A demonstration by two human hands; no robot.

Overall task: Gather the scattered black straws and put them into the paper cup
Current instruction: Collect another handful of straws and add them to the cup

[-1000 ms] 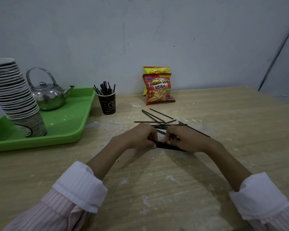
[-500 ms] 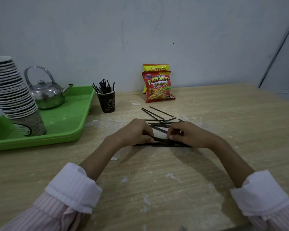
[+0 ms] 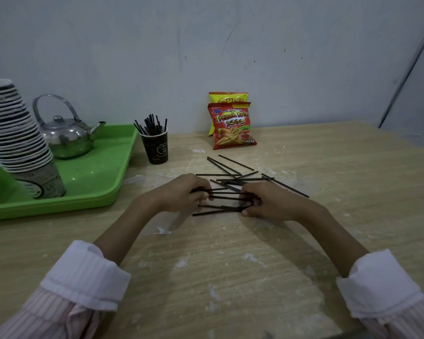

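From my feed, the left hand (image 3: 181, 193) and right hand (image 3: 269, 204) curl their fingers round opposite ends of a loose bunch of black straws (image 3: 224, 198) low over the wooden table (image 3: 230, 265). Just beyond them lie scattered straws (image 3: 233, 165). Farther left, the paper cup (image 3: 156, 149) stands beside the green tray (image 3: 103, 172), straws upright inside

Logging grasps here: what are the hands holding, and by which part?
A loose bunch of black straws: the left hand pinches its left ends, the right hand its right ends.
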